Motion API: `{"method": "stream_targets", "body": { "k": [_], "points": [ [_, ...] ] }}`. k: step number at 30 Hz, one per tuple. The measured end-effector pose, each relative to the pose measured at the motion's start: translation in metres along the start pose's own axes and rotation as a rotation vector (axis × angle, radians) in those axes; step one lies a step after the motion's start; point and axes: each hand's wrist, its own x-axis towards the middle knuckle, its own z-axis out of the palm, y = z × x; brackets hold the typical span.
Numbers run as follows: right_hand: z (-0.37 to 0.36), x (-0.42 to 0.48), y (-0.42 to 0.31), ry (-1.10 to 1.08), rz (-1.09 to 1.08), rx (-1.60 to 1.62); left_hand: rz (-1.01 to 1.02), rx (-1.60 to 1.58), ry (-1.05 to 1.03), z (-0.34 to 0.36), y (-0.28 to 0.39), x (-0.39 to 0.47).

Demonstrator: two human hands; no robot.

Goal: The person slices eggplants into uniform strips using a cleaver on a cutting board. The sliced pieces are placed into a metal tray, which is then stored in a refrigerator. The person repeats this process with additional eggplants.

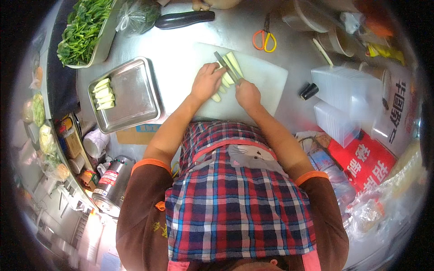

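Note:
On a white cutting board (268, 78) lie strips of a peeled, pale green vegetable (234, 62). My right hand (248, 94) grips the handle of a kitchen knife (228, 67), its blade slanting away to the upper left across the strips. Just left of the blade, my left hand (206, 81) holds the vegetable down with bent fingers, which hide part of it. A few narrow cut pieces (216, 97) show below that hand. To the left, a rectangular metal tray (134, 96) carries several pale wedges (104, 95) along its left side.
Beyond the board lie a dark purple eggplant (184, 19) and scissors (264, 40) with orange and yellow handles. Leafy greens (84, 30) fill a container at upper left, beside a knotted plastic bag (137, 17). Stacked clear plastic containers (346, 91) and a black cylindrical object (309, 91) stand right.

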Motion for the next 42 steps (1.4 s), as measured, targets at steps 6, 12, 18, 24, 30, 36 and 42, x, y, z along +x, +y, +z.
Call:
{"method": "stream_targets", "body": {
  "k": [6,12,18,24,30,36,42],
  "points": [
    [-0.005,0.001,0.013,0.048,-0.034,0.113,0.001,-0.029,-0.03,-0.013,0.0,-0.006],
    [-0.004,-0.063,0.055,0.211,0.076,0.56,0.058,0.052,-0.002,-0.02,0.01,0.022],
    [0.059,-0.117,0.09,0.178,0.399,1.072,0.397,0.296,-0.417,-0.005,0.006,0.051],
    [0.098,-0.117,0.071,0.057,0.351,1.188,0.375,0.369,-0.479,-0.012,-0.007,0.022],
    [0.102,-0.088,0.049,-0.273,0.203,1.118,0.316,0.316,-0.371,-0.003,-0.009,0.005],
    [0.096,-0.064,-0.001,-0.381,0.161,1.342,0.263,0.197,-0.326,-0.003,-0.013,0.008],
    [0.055,-0.067,-0.011,-0.465,0.134,1.309,0.15,0.01,-0.109,-0.025,-0.006,-0.003]
  ]
}}
